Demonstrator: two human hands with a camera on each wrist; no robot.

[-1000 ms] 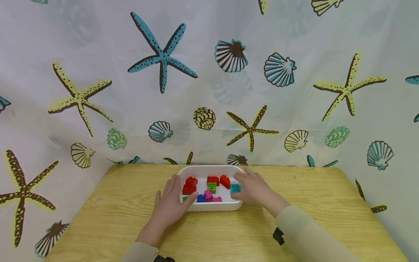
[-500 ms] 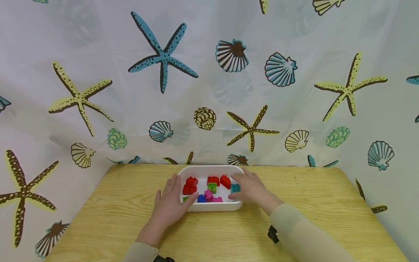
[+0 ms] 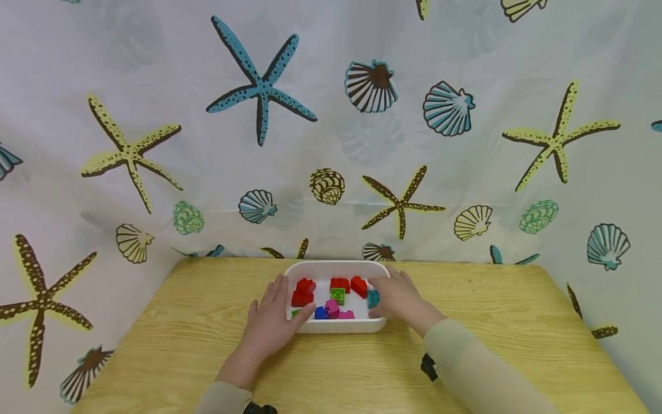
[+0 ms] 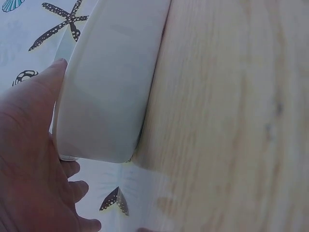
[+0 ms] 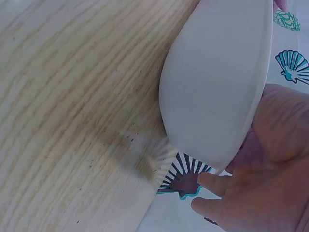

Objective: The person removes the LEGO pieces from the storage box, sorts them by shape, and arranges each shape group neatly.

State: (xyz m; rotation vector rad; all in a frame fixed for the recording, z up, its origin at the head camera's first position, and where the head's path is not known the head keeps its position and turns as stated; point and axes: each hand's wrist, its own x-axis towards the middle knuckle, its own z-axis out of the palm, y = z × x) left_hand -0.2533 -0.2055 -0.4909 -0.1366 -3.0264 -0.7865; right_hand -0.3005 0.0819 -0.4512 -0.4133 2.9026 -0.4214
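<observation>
A white plastic tray (image 3: 341,326) holds several toy building bricks. My left hand (image 3: 269,316) rests against its left end, fingers extended along the outside and thumb over the front rim. In the left wrist view the thumb (image 4: 48,79) lies along the rim of the tray (image 4: 106,92). My right hand (image 3: 400,296) reaches over the right end, index finger and thumb spread on either side of a teal brick (image 3: 373,298), which it partly hides. In the right wrist view the tray's wall (image 5: 212,82) hides the thumb and fingertips inside; two fingers (image 5: 215,184) stay outside.
Inside the tray lie red bricks (image 3: 302,298), a lime green brick (image 3: 338,296), a blue brick (image 3: 320,313) and pink bricks (image 3: 332,308). The wooden table (image 3: 331,368) meets a curtain (image 3: 331,138) printed with starfish and shells just behind the tray.
My right hand has shifted left, farther over the tray's right end, covering more of the teal brick. The left hand stays in place; the view has shifted slightly.
</observation>
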